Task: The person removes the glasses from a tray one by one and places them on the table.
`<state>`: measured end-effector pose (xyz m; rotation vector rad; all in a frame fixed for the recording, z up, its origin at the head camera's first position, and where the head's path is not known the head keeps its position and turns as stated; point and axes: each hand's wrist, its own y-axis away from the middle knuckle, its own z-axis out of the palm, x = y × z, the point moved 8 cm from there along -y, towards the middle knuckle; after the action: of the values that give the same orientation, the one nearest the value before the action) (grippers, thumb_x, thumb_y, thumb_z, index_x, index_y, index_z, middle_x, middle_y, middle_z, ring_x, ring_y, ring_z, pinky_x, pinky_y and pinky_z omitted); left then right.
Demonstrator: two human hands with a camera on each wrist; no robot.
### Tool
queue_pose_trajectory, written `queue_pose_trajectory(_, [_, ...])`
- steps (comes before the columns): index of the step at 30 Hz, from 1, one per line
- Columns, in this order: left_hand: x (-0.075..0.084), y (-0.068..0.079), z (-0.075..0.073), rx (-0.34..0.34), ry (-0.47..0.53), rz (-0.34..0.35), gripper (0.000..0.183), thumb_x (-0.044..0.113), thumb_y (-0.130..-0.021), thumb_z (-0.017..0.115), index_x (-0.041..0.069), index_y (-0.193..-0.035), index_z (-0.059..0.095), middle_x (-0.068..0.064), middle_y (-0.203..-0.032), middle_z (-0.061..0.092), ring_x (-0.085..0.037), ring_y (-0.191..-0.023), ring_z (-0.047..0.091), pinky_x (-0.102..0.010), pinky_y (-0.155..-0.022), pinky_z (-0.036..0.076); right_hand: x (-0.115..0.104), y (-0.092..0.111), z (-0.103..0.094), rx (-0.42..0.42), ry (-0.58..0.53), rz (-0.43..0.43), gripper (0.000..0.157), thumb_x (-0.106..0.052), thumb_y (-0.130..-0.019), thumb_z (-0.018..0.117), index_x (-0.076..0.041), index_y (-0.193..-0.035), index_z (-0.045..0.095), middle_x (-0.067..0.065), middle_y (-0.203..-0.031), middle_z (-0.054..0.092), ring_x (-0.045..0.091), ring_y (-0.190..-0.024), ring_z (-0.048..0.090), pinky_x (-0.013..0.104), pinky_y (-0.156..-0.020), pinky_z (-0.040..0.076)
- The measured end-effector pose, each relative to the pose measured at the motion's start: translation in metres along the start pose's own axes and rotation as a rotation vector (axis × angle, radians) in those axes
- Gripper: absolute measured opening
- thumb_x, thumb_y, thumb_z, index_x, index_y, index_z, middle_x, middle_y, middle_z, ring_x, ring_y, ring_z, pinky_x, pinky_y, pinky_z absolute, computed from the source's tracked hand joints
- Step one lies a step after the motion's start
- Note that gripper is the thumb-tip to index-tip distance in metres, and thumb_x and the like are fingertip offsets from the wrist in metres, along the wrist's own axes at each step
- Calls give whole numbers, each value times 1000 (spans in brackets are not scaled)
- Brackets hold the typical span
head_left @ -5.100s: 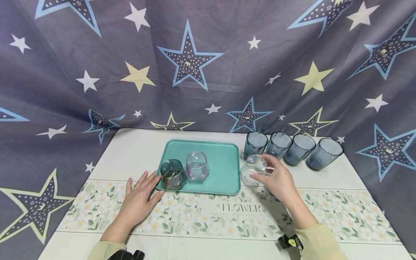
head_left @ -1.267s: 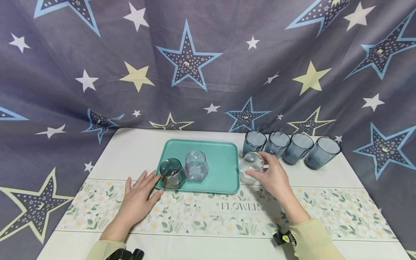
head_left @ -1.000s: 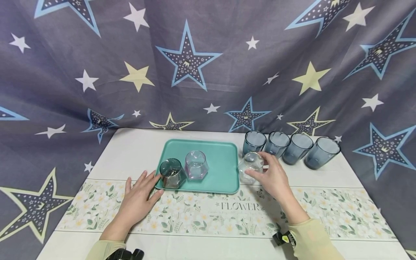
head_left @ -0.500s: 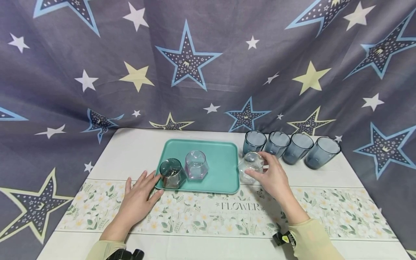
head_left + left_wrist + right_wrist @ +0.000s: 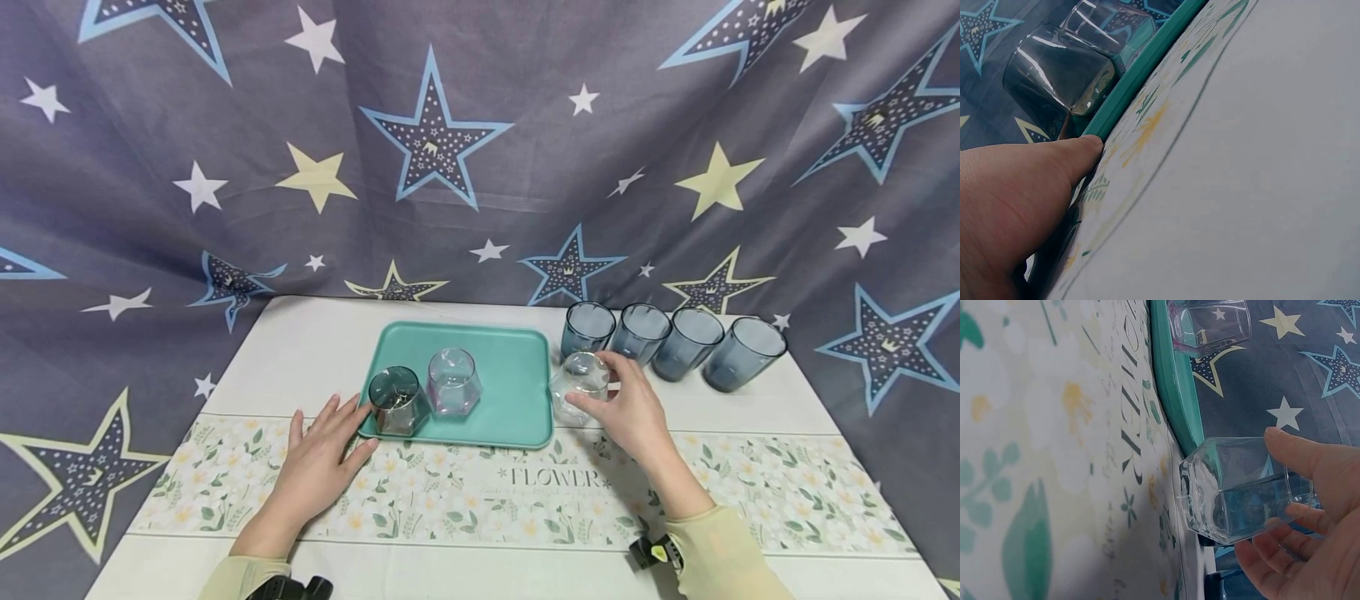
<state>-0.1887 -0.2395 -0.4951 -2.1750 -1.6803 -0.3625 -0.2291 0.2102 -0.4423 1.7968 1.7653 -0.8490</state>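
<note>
Head view showed the right grip [image 5: 633, 417], the nearer hand, pinching a clear faceted glass cup [image 5: 574, 403] between thumb and fingers, just to its left, upright, axis vertical. Close behind the grip stood four translucent blue glass tumblers [image 5: 684, 350]. Beyond the cup, leftward, the raised rim of a teal rectangular tray [image 5: 517, 383] stood in the way, contact unclear. Farther left, the tray bore a pink-tinted faceted glass cup [image 5: 453, 390], then a smoky grey glass cup [image 5: 397, 404]. Farthest, the left grip [image 5: 318, 458], fingers straight, touched the tray's near corner.

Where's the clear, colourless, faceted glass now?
In the head view, right of centre: the right hand holds the clear glass right of the teal rectangular tray, in front of the leftmost blue glass tumbler.
</note>
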Motion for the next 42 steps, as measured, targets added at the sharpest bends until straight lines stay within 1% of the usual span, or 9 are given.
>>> queue_pose_trajectory(4, [0, 0, 0, 1, 1, 1, 62, 37, -110, 71, 9, -163, 55, -17, -171, 46, -45, -164, 28, -77, -127, -2, 0, 0, 0, 1, -5, -2, 86, -35, -92, 94, -7, -161, 51, 22, -147, 57, 38, -125, 61, 55, -103, 57])
queue_pose_trajectory(10, [3, 1, -2, 21, 2, 15, 61, 38, -110, 71, 9, -162, 56, -18, -170, 48, -47, -162, 30, -78, -127, 0, -1, 1, 0, -2, -10, -3, 86, -35, -93, 94, -6, -161, 51, 22, -147, 57, 38, -126, 61, 54, -103, 57])
queue_pose_trajectory(18, [3, 1, -2, 9, 0, 15, 62, 41, -111, 69, 9, -163, 56, -18, -170, 47, -47, -162, 30, -79, -126, -1, -2, 1, -1, 0, -4, -3, 85, -34, -92, 94, -6, -160, 52, 22, -146, 58, 37, -125, 62, 54, -103, 58])
queue_pose_trajectory(25, [4, 1, -3, 28, 3, 25, 61, 38, -110, 71, 9, -161, 57, -19, -169, 49, -48, -161, 32, -79, -126, 0, -3, 1, -2, -4, -9, -2, 85, -33, -92, 94, -5, -160, 52, 22, -146, 58, 37, -125, 61, 54, -103, 58])
queue_pose_trajectory(32, [1, 1, 0, 11, 4, 10, 61, 38, -110, 70, 9, -163, 56, -18, -170, 47, -46, -163, 29, -78, -127, -1, -3, 0, -2, -3, -3, -1, 85, -33, -92, 94, -5, -160, 53, 23, -144, 59, 37, -123, 63, 54, -102, 58])
queue_pose_trajectory(42, [3, 1, -2, 22, 0, 16, 61, 38, -110, 70, 9, -162, 57, -18, -169, 48, -47, -162, 31, -78, -127, 0, -4, 0, -3, -7, 15, -8, 84, -34, -92, 94, -5, -160, 54, 23, -140, 60, 37, -119, 65, 54, -100, 59])
